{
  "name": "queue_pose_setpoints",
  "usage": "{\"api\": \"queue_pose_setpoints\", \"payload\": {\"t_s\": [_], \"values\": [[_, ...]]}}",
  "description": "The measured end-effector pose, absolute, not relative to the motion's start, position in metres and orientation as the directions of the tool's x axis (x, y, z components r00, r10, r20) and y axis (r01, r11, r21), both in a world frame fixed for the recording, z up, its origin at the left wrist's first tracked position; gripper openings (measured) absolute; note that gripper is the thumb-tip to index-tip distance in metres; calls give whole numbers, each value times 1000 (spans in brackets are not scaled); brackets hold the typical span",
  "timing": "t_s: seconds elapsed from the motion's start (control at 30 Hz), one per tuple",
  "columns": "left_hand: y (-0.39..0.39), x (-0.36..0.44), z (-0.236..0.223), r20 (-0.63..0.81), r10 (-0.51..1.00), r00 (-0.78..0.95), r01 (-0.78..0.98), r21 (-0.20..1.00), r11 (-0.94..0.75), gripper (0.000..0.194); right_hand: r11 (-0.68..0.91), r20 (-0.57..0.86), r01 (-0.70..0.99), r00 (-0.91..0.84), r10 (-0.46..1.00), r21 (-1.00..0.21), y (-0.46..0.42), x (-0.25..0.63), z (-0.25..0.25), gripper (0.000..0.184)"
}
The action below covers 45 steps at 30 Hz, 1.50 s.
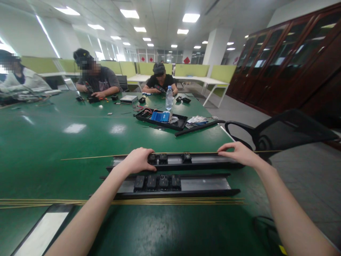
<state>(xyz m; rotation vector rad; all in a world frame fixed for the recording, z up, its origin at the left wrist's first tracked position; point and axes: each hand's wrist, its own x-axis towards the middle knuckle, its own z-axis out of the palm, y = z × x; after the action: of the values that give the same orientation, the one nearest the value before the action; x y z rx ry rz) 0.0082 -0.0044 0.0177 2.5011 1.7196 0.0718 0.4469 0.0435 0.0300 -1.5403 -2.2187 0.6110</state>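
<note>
Over on the left, the thin gold rod point(172, 153) starts on the green table point(50, 142), super skinny and pretty straight. Next comes the left hand point(139, 160), spread across the far channel point(204, 158), thumb at the near wall and fingers up by the rod; can't tell how tight that grip is. The channel lies crosswise in front of the person: dark walls, silvery floor, 3 chunky black blocks point(163, 158) showing. Nearer the person, the near channel point(204, 184) holds 4 more. Then the right hand point(238, 153), pinching the rod between thumb and fingertip along the channel's far edge.

Room-wise, there's a broad stretch of tabletop past the rod's left end. In the middle it's snug: the 2 channels sit close together, with a bundle of gold rods point(177, 201) just beside the near channel. On the right, the rod pokes past the table's edge, toward a black mesh chair point(289, 133).
</note>
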Motion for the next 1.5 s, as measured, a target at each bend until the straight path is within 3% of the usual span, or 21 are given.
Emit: {"api": "queue_pose_setpoints", "payload": {"t_s": [1.27,1.5], "values": [[-4,9,20,-39,942,333,936,137,-325,73,149,-51,854,-201,978,-498,51,498,29,43],[-4,8,18,-27,936,351,928,142,-344,71,303,131,872,-273,953,-384,48,466,31,33]]}}
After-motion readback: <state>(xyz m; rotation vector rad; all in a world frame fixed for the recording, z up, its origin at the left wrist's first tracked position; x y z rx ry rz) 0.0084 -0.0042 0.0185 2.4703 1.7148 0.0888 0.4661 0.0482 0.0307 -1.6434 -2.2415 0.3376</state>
